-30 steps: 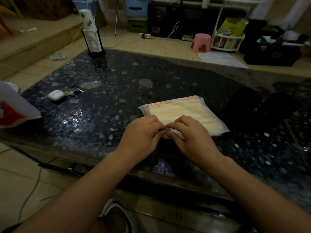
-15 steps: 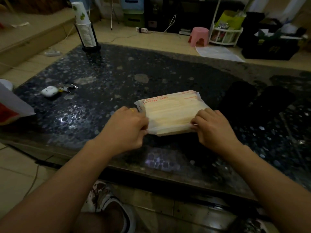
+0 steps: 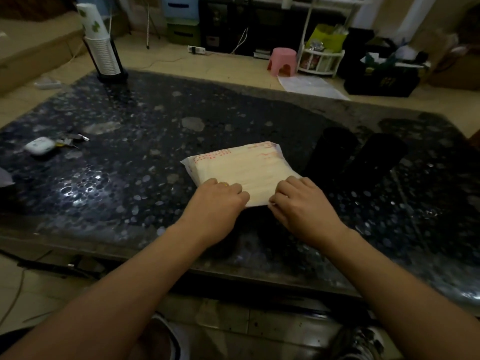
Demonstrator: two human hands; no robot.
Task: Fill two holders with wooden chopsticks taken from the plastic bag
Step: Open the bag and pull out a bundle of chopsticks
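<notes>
A clear plastic bag [image 3: 241,167] with red print, packed with pale wooden chopsticks, lies on the dark pebbled table [image 3: 130,157]. My left hand [image 3: 218,203] grips the bag's near edge on the left side. My right hand [image 3: 298,201] pinches the same edge on the right side. Two black cylindrical holders [image 3: 335,149] [image 3: 379,157] stand just right of the bag, dark and hard to make out. No loose chopsticks show outside the bag.
A stack of paper cups [image 3: 100,45] in a black rack stands at the table's far left corner. A white earbud case [image 3: 39,146] and keys [image 3: 72,138] lie at the left. A pink stool [image 3: 283,61] and crates sit on the floor beyond.
My hands, together at the bag's near corner a second ago, spread to its two sides, then drew closer again along the near edge. The bag has turned and shifted slightly right.
</notes>
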